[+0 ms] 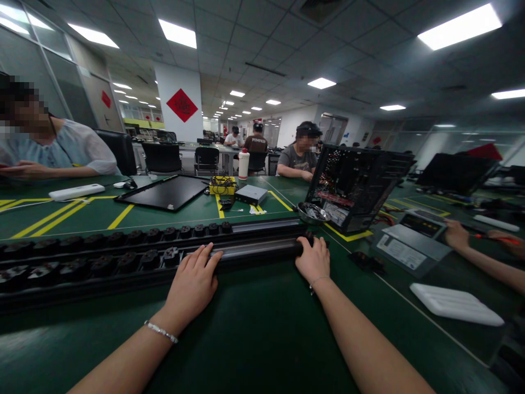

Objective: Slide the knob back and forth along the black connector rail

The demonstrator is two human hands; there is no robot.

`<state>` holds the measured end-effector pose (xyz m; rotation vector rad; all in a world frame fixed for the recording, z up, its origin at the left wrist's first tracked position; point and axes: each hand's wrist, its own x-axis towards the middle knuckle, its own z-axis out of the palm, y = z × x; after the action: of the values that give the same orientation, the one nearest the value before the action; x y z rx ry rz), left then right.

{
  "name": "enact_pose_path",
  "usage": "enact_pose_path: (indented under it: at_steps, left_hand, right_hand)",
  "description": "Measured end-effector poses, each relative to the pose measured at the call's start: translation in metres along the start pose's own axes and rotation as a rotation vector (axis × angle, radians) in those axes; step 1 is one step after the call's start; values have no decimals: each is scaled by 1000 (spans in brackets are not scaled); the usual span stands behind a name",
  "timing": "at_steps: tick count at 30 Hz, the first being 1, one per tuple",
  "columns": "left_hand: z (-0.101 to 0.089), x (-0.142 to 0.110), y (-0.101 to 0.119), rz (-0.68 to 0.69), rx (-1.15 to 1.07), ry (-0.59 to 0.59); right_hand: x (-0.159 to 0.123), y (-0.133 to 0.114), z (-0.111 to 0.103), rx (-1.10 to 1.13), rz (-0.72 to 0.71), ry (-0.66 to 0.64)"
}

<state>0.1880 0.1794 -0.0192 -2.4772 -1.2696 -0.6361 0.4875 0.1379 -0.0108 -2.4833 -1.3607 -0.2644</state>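
Two long black rails lie side by side across the green table. The near rail (pixel 262 253) carries a row of round black socket-like modules (pixel 102 265) on its left part, and its right part is a bare metallic strip. My left hand (pixel 193 282) lies over the near rail beside the last module (pixel 170 256), its fingers stretched out and apart. At the rail's right end, my right hand (pixel 314 260) is closed around it, thumb on the near side. Behind it, the far rail (pixel 262 225) bears a similar row of modules on its left.
An open computer case (pixel 353 186) stands right of the rails, with a metal bowl (pixel 314 212) of small parts. A power supply (pixel 412 241) and white foam (pixel 455 304) lie right, near a co-worker's hand (pixel 456 235). Behind are a black panel (pixel 166 192) and bottle (pixel 243 164).
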Motion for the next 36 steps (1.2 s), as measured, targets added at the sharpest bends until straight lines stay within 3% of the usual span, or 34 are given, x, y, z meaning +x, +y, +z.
enact_pose_path:
  at_steps: [36]
  left_hand:
    - [1,0,-2,14,36,19]
  right_hand:
    - [2,6,11,27,-15,55]
